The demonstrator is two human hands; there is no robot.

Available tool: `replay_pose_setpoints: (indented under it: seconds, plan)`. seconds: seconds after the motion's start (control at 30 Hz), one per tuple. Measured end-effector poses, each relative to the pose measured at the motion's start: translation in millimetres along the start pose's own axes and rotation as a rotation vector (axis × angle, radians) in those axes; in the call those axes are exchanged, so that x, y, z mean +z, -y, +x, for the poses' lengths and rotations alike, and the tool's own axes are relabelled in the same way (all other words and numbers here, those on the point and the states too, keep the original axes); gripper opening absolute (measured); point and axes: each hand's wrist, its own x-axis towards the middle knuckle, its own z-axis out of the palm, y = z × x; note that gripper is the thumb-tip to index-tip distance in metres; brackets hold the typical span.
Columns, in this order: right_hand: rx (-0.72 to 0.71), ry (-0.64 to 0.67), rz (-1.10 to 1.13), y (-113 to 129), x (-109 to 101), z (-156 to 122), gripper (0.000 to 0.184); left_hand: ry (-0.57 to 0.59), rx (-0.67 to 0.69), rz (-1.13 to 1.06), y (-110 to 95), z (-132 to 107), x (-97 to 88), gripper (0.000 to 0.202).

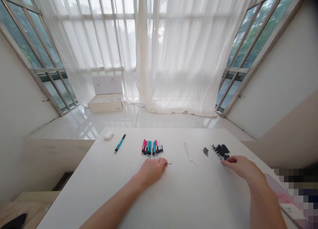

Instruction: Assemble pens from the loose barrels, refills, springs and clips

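Your left hand lies curled on the white table, fingertips just beside a tiny metal-tipped pen part; you can't tell if it grips anything. Your right hand is half open, its fingers touching a cluster of black pen parts, with a red piece under them. Nearby lie small dark parts, thin metal rods, and a row of pink and teal pens.
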Motion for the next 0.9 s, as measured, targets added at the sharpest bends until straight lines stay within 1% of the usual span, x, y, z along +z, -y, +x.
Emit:
replay_pose_setpoints:
  seconds: [0.07,0.1,0.17,0.23,0.27,0.33,0.4,0.43,0.53,0.63,0.7,0.77,0.9]
  plan:
    - [0.052,0.113,-0.002,2,0,0,0.031,-0.003,0.002,-0.001,0,0,0.5,0.021]
    - [0.067,0.149,-0.006,3,-1,-1,0.03,-0.005,0.003,-0.002,0,0,0.7,0.021]
    - [0.065,0.175,-0.015,8,-5,-4,0.029,-0.01,0.003,-0.006,0,0,1.2,0.02]
    - [0.022,0.185,0.006,17,-11,-10,0.026,-0.009,0.001,-0.007,0,0,1.5,0.02]
    - [-0.028,0.192,0.045,24,-15,-14,0.025,-0.008,0.001,-0.008,0,0,1.6,0.021]
    - [-0.18,0.216,0.172,43,-21,-24,0.028,-0.006,0.005,-0.01,0,0,1.4,0.021]
    - [-0.352,0.271,0.324,70,-24,-39,0.033,-0.006,0.01,-0.015,0,0,0.9,0.021]
    - [-0.407,0.289,0.386,85,-22,-47,0.034,-0.007,0.012,-0.017,0,0,0.5,0.021]
    - [-0.53,0.403,0.572,128,-6,-70,0.034,-0.014,0.01,-0.024,-1,0,-1.0,0.02]
    - [-0.594,0.51,0.726,158,18,-89,0.032,-0.021,-0.001,-0.03,-1,0,-2.3,0.02]
    - [-0.604,0.541,0.78,168,31,-97,0.031,-0.025,-0.007,-0.034,-1,0,-2.9,0.02]
    - [-0.603,0.537,0.807,172,39,-102,0.029,-0.028,-0.007,-0.036,-1,0,-3.3,0.02]
    - [-0.583,0.479,0.822,171,44,-102,0.029,-0.039,-0.005,-0.038,-1,0,-3.6,0.019]
